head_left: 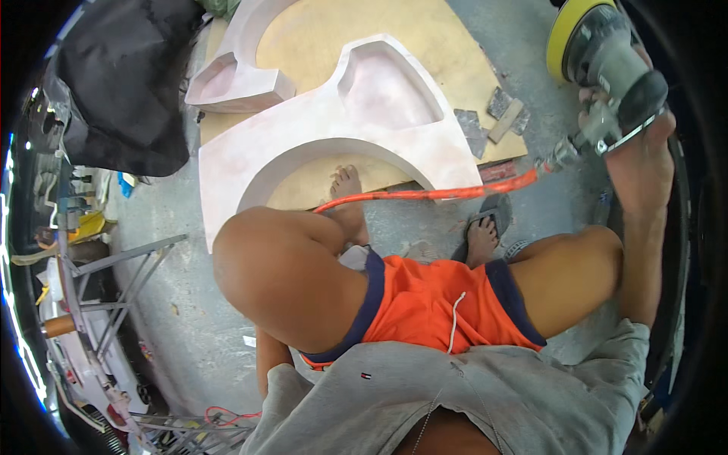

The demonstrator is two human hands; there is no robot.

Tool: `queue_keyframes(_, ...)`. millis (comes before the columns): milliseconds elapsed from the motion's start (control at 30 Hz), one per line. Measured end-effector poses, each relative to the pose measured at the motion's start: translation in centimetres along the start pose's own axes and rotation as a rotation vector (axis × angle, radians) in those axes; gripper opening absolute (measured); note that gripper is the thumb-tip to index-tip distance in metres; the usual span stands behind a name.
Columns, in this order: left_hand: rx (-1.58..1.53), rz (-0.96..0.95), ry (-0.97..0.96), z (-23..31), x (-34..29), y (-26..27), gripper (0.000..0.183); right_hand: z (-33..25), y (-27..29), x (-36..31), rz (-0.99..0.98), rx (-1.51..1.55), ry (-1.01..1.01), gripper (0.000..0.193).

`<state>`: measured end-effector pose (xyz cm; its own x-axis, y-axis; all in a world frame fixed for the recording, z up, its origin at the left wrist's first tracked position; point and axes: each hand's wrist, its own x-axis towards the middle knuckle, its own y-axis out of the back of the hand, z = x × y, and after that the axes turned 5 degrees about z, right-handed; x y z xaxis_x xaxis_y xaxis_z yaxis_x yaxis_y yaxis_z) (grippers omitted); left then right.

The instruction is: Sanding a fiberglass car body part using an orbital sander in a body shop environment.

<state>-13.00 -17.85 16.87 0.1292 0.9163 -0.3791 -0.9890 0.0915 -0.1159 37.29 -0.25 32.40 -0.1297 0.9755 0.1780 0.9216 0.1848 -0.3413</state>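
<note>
My right hand [635, 135] is raised at the upper right and grips a grey pneumatic sander [613, 64] with a yellow round pad [565, 30]. An orange air hose [440, 194] runs from the sander leftward across the floor, past my left foot [347, 199]. A large curved pink-white molded panel [356, 136] lies on a plywood sheet [334, 38] in front of me. My left hand is hidden; only the left forearm [267, 356] shows below my left knee. I sit low in orange shorts [432, 303].
A second pink-white curved piece [235, 76] lies at the back left on the plywood. Sandpaper scraps and a wood block [500, 114] rest at the plywood's right edge. A black bag [121, 83] and a folded metal stand [121, 280] with clutter sit at the left.
</note>
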Motion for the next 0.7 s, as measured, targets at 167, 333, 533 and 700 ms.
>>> queue_keyframes(167,-0.058,0.422,-0.120,-1.8,-1.7,2.7,0.019,0.6,-4.8,-5.7,0.045,0.090,-0.022,0.095)
queue_keyframes(333,-0.050,0.822,-0.197,-0.2,-2.7,8.9,0.019,4.7,-7.3,-10.3,0.215,0.391,-0.091,0.085)
queue_keyframes(533,0.151,0.862,-0.321,9.9,-0.9,16.5,0.022,10.3,-8.9,-11.5,0.316,0.682,-0.141,0.087)
queue_keyframes(700,0.490,0.693,-0.419,16.0,2.4,11.5,0.028,12.2,-9.5,-10.8,0.440,0.664,-0.271,0.083)
